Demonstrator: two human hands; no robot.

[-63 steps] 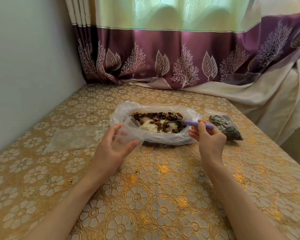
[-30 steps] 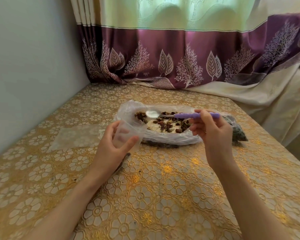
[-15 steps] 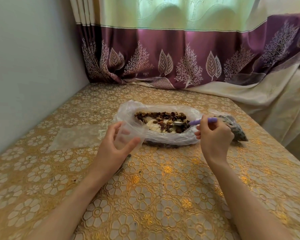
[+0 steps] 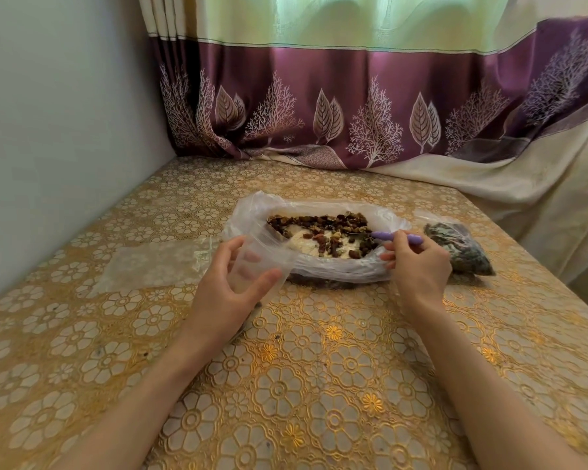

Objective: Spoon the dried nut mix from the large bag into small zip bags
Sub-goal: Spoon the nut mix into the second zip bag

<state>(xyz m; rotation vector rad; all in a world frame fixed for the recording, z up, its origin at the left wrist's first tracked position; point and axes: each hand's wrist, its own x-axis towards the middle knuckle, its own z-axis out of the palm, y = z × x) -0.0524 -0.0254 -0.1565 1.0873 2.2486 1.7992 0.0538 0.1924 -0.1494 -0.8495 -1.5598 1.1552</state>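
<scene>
The large clear bag (image 4: 248,215) lies open on the table, with brown dried nut mix (image 4: 323,223) spread inside it. My left hand (image 4: 224,296) holds a small clear zip bag (image 4: 252,262) open at the large bag's near left edge, fingers and thumb curled round it. My right hand (image 4: 418,266) grips the purple handle of a spoon (image 4: 391,236). The spoon's bowl is down in the mix at the right end of the large bag.
A filled small bag (image 4: 462,249) of dark mix lies just right of my right hand. Flat empty clear bags (image 4: 150,266) lie to the left. A wall bounds the left side, a curtain (image 4: 353,106) hangs at the back, and the table edge runs along the right.
My right hand brought the raised, empty spoon down from above the left of the mix and pushed its bowl into the mix at the right. My left hand kept holding the small bag.
</scene>
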